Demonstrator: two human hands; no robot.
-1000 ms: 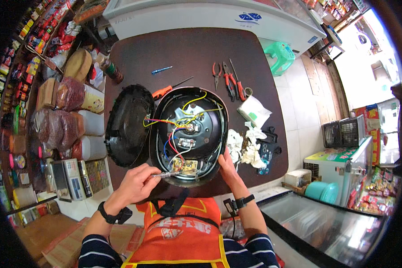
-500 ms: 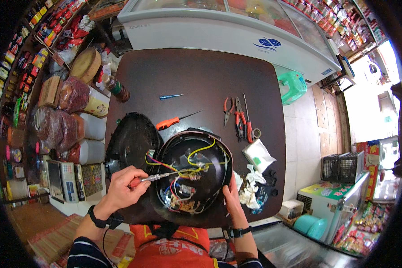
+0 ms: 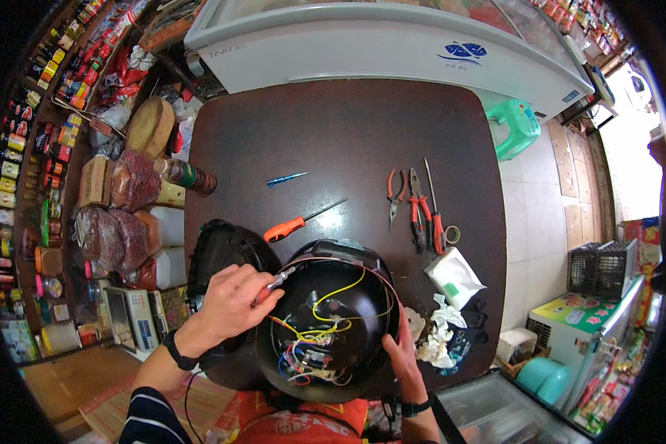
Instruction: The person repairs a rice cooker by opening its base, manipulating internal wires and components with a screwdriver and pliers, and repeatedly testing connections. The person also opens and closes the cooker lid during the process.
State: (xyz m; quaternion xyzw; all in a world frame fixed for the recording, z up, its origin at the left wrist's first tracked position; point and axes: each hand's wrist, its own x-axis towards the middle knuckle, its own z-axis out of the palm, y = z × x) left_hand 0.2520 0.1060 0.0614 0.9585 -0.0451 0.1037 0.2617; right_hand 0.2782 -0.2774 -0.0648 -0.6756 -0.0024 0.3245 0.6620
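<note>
A round black appliance housing (image 3: 370, 348) lies open at the table's near edge, with yellow, red, blue and white wires (image 3: 318, 337) and small electrical parts inside. My left hand (image 3: 233, 300) is closed around a small screwdriver (image 3: 280, 278) with a red handle, its tip at the housing's upper left rim. On the housing's right side, my right hand (image 3: 401, 351) grips the wall, thumb along the rim. The black lid-like half (image 3: 218, 251) rests to the left, partly covered by my left hand and forearm.
Beyond the housing lie an orange screwdriver (image 3: 285, 229) and a small blue screwdriver (image 3: 285, 179). Pliers (image 3: 419, 218), needle-nose pliers (image 3: 395, 198), a red-handled screwdriver (image 3: 438, 226) and a tape roll (image 3: 452, 234) lie to the right. Nearer are a white packet (image 3: 453, 278) and crumpled tissue (image 3: 442, 333).
My left hand has brought the screwdriver from the wires in the middle to the upper left rim. The housing has tilted in my right hand's grip. The view has shifted slightly.
</note>
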